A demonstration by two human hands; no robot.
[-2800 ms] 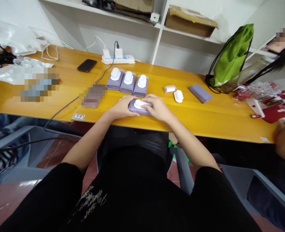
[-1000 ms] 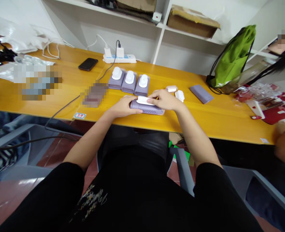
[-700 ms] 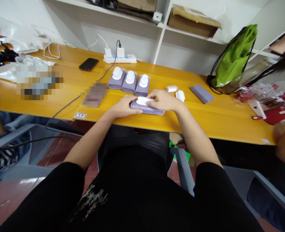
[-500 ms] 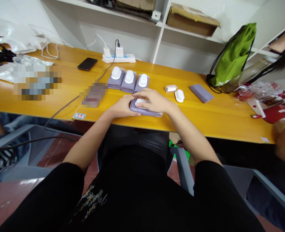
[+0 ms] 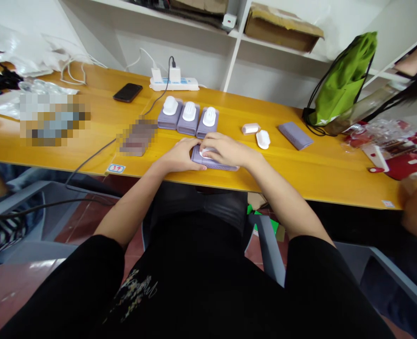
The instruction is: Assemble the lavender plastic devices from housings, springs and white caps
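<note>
A flat purple case [image 5: 222,165] with small holes along its side lies near the front edge of the table. My left hand [image 5: 182,157] grips its left end, thumb along the near side. My right hand [image 5: 226,149] reaches over it, fingers curled on a white oval piece [image 5: 205,151] on top, which they partly hide. Just behind stand three purple cases [image 5: 187,125] in a row, each with a white ribbed oval piece [image 5: 189,111] on top. To the right lie a loose white oval piece [image 5: 263,140], a small pinkish-white piece [image 5: 251,128] and another purple case [image 5: 295,135].
A white power strip [image 5: 175,84] with plugs and a black phone [image 5: 127,92] are at the back. A dark cable [image 5: 93,157] crosses the table's left part. A green drawstring bag [image 5: 346,84] and red-and-clear packages [image 5: 402,150] sit right. People sit on both sides.
My right hand's fingers have curled closer together over the white oval piece. My left hand and the case have hardly moved.
</note>
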